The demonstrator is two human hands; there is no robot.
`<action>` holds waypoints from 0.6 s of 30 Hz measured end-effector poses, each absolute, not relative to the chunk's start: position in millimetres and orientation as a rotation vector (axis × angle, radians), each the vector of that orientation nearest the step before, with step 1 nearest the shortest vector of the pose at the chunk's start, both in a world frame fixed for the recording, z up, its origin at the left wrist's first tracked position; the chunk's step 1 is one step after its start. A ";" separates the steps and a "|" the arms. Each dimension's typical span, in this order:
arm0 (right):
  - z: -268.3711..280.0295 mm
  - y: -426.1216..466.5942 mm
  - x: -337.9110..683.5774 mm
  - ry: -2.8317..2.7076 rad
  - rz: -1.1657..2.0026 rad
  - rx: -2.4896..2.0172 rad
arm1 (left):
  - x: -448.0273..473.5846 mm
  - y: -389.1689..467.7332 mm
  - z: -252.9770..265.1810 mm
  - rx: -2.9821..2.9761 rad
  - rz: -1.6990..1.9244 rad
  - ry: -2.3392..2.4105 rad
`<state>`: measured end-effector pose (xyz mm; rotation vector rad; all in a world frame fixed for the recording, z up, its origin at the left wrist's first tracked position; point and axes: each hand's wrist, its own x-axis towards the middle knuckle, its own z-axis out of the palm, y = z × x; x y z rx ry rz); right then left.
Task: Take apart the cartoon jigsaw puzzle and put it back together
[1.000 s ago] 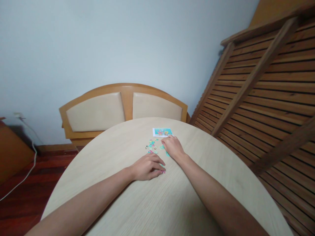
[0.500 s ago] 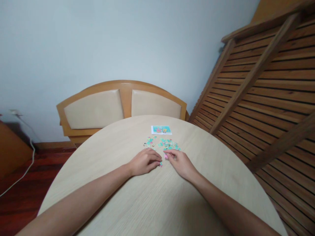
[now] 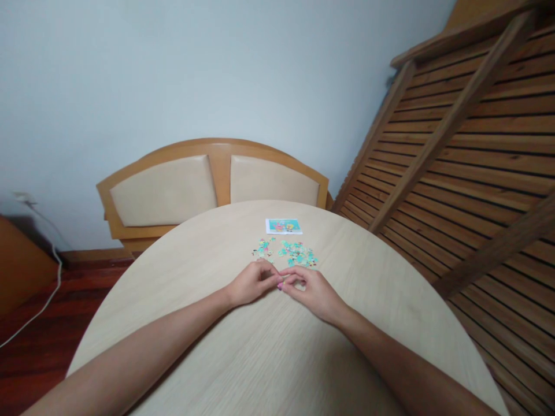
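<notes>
My left hand (image 3: 255,283) rests on the round table, its fingers closed at the fingertips around small puzzle pieces that they mostly hide. Meeting it from the right, my right hand (image 3: 315,292) pinches a pink puzzle piece (image 3: 280,286) between thumb and index finger. The fingertips of both hands touch or nearly touch at this piece. Just beyond them lie two loose groups of puzzle pieces: a smaller pile (image 3: 263,248) on the left and a larger, mostly teal pile (image 3: 298,253) on the right.
A picture card (image 3: 283,226) with cartoon figures on teal lies behind the piles. The pale wooden table (image 3: 208,358) has a curved edge. Beyond it stands a padded headboard (image 3: 223,173); a slatted wooden frame (image 3: 455,162) leans at the right. A white cable (image 3: 56,277) hangs at the left.
My right hand has moved left, bringing the pink piece to my left fingertips. The small colourful piece that showed beside my left fingers is now mostly covered.
</notes>
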<state>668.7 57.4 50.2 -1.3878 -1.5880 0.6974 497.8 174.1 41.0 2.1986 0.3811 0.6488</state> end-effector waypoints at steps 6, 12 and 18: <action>49.9 58.3 672.8 -1.588 0.743 -1.356 | 498.2 172.3 42.5 2.099 0.556 0.411; 49.3 58.2 673.5 -1.505 0.774 -1.382 | 497.5 174.7 42.3 2.077 0.540 0.340; 55.0 57.2 682.6 -1.732 0.522 -1.522 | 497.8 176.0 39.2 2.088 0.563 0.234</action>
